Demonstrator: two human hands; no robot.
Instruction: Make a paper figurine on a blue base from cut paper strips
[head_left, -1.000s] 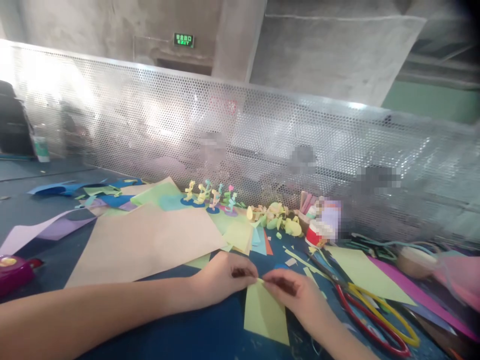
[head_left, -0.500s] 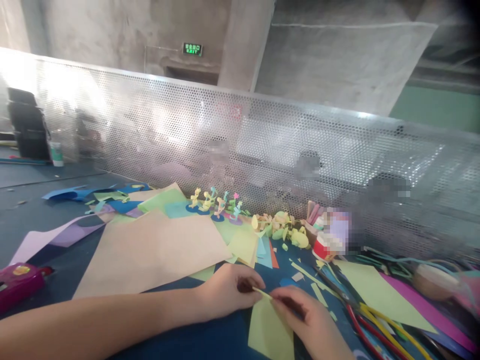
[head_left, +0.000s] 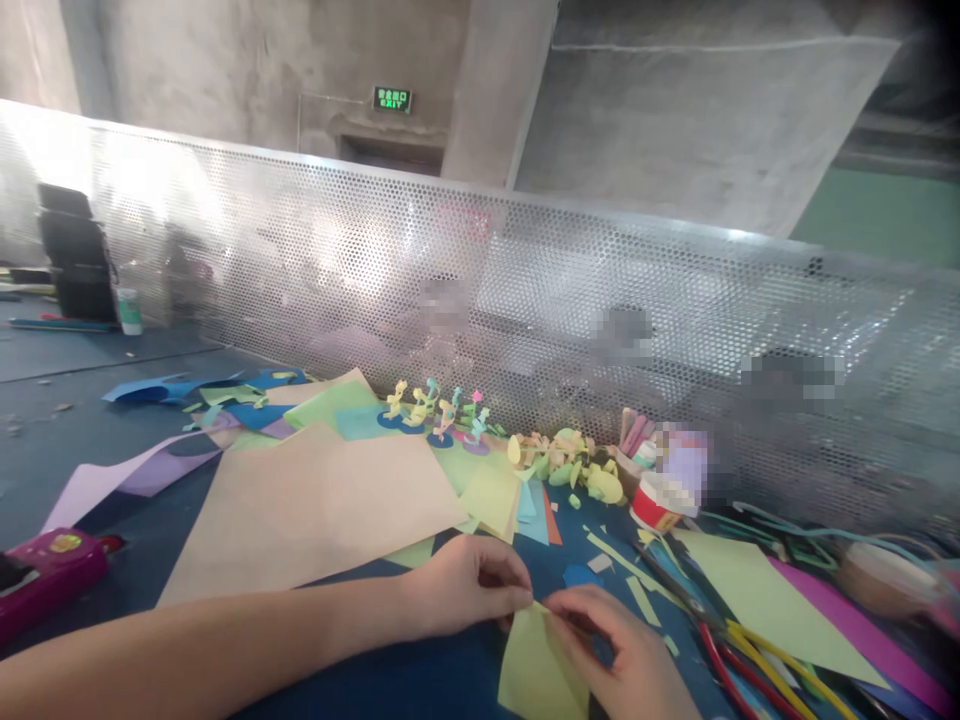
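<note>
A small sheet of yellow-green paper (head_left: 536,665) hangs between my two hands near the bottom middle. My left hand (head_left: 476,585) pinches its upper left corner between thumb and fingers. On the other side, my right hand (head_left: 619,640) grips the upper right edge with thumb and fingertips together. The paper's top looks narrowed or bent where the fingers meet; the fingertips partly hide it. To the right of my right hand lie scissors with red handles (head_left: 724,660) and others with yellow handles (head_left: 780,665).
A large beige sheet (head_left: 315,510) lies left of centre, with a magenta tool (head_left: 60,575) beyond its left edge. Small paper figures (head_left: 442,420), a pile of paper pieces (head_left: 570,460) and a red-white tub (head_left: 654,502) stand before the perforated metal screen (head_left: 337,260).
The paper's upper edge, seen as a thin rolled or folded strip before, now faces more toward me, and its top has drawn closer between the fingertips. The whole view has shifted slightly.
</note>
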